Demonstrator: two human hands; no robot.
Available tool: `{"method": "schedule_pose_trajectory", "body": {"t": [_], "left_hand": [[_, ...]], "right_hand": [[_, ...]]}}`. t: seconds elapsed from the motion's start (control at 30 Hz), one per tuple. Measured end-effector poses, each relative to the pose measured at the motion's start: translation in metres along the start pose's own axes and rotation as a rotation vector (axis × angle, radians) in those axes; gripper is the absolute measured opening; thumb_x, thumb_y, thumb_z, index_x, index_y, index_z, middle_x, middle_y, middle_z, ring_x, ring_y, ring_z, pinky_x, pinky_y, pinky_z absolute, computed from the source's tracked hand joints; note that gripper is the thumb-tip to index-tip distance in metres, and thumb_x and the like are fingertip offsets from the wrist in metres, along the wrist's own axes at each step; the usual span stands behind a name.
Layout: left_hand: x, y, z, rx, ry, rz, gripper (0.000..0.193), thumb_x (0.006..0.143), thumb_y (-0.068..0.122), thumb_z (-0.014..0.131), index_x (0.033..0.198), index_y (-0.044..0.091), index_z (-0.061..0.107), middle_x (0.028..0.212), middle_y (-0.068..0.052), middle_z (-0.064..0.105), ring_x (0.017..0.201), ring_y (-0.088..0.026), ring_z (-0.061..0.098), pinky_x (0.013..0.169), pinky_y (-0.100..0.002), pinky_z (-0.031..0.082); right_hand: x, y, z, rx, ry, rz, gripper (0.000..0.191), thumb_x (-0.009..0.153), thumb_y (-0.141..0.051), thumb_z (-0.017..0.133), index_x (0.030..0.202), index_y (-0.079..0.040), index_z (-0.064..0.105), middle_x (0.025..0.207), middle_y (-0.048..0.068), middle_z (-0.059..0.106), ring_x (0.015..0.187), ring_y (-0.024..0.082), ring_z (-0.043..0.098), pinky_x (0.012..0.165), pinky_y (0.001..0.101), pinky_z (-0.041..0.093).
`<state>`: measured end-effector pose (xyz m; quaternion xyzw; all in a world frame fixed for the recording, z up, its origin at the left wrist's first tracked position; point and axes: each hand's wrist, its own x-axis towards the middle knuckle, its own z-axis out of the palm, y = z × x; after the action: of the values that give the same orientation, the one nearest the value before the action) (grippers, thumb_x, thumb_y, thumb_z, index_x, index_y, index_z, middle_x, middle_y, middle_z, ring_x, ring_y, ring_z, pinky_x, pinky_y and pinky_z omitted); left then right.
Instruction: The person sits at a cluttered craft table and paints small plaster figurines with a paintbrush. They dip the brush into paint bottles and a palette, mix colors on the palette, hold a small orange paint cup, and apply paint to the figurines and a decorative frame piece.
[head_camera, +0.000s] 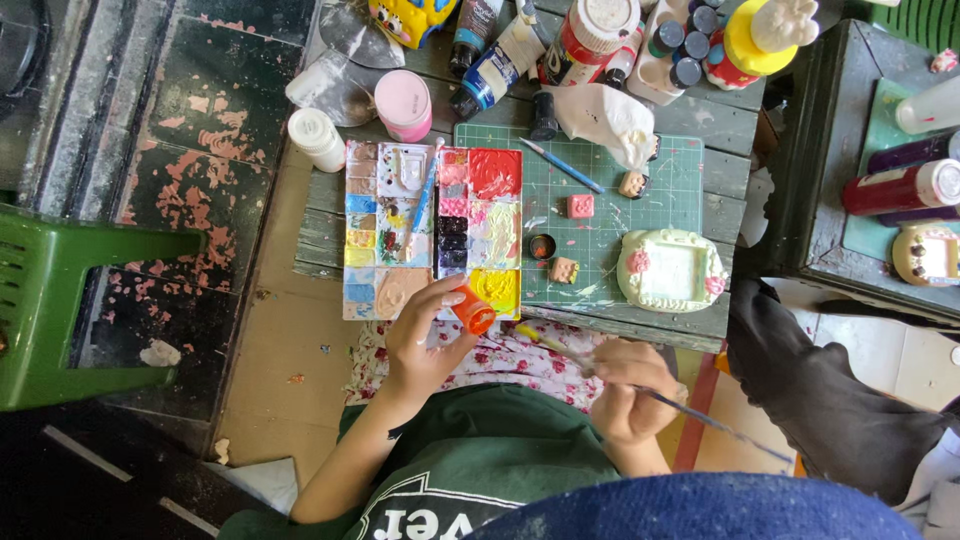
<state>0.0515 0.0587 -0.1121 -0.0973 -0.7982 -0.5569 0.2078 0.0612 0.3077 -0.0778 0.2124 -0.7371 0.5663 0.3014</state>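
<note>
We have the small orange paint bottle (473, 309) pinched in our left hand (425, 335), fingers closed round its body and its mouth tipped down toward the palette (432, 230), just over the yellow well (494, 287) at the near right corner. Our right hand (628, 390) is closed on a long thin paintbrush (690, 412), held pencil-fashion near the ferrule, with the tip pointing left toward the bottle and the handle trailing off to the right.

To dispense well, we judge it best to keep the bottle low over a single well and squeeze lightly, so the orange lands inside one compartment rather than across the dividers into the yellow or the pale peach beside it. The brush tip sits close to the bottle's mouth; keeping it clear of the nozzle would keep it from picking up stray paint.

Beyond the palette lies the green cutting mat (600, 240), carrying a white frame-shaped piece with pink flowers (670, 270), three small pinkish square pieces (580, 206) and a tiny round pot (542, 246). A second blue-handled brush (424, 195) lies across the palette, and another (560, 165) rests on the mat. At the far edge of the table stand a pink jar (403, 103), a white jar (316, 138) and a crowd of paint bottles (590, 40). A crumpled white cloth (605, 120) lies just this side of them.
</note>
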Motion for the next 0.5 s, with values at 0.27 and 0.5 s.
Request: {"method": "schedule_pose_trajectory", "body": {"t": [0.27, 0.5], "left_hand": [[0.002, 0.006, -0.005, 0.051, -0.035, 0.047, 0.053, 0.078, -0.003, 0.081, 0.128, 0.004, 0.064, 0.131, -0.013, 0.067, 0.12, -0.03, 0.07, 0.1, -0.037, 0.058], [0.002, 0.007, -0.007, 0.08, -0.099, 0.095, 0.059, 0.072, -0.002, 0.08, 0.128, 0.006, 0.064, 0.131, -0.009, 0.065, 0.12, -0.032, 0.063, 0.102, -0.042, 0.051]], "right_hand": [[0.018, -0.007, 0.014, -0.009, -0.304, -0.042, 0.007, 0.096, -0.003, 0.057, 0.101, -0.004, 0.052, 0.084, 0.014, 0.069, 0.066, 0.026, 0.069, 0.059, 0.0354, 0.055], [0.026, -0.014, 0.019, -0.192, -0.449, 0.01, 0.02, 0.075, 0.004, 0.062, 0.086, -0.012, 0.062, 0.091, 0.009, 0.074, 0.069, 0.025, 0.07, 0.061, 0.0348, 0.055]]}}
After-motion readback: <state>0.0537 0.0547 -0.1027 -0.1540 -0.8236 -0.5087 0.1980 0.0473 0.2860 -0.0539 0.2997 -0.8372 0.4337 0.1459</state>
